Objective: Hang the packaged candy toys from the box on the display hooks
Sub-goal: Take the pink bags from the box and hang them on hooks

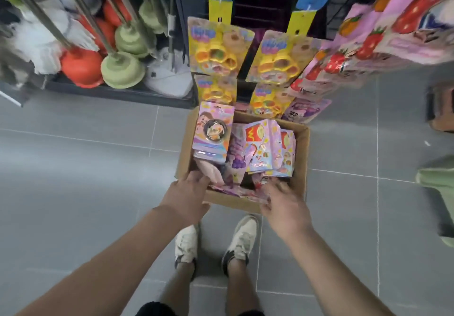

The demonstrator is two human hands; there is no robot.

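Cardboard box (301,158): we see it open on the grey tiled floor (86,168), just in front of the display, with the person's shoes (186,244) on its near side.
Packaged candy toys in the box: a fries-print pack (258,143) leans in the right half, a pack with a round bowl window (213,129) stands at the far left, and a grape-print pack (237,153) lies between them. More flat packs lie along the near wall.
Left hand (186,196): at the near-left corner of the box, its fingers lie close together and dip over the rim. The thumb is spread toward the outer wall. We cannot tell whether the fingertips grip anything.
Right hand (282,205): over the near-right rim, blurred. Its fingers look loosely spread above the packs there. We cannot tell whether they pinch one.
Display: yellow candy toy packs (218,48) hang in two columns just beyond the box, and strawberry-print packs (368,43) hang to the right.
Left side: orange (81,67) and green plungers (121,70) stand in a rack.
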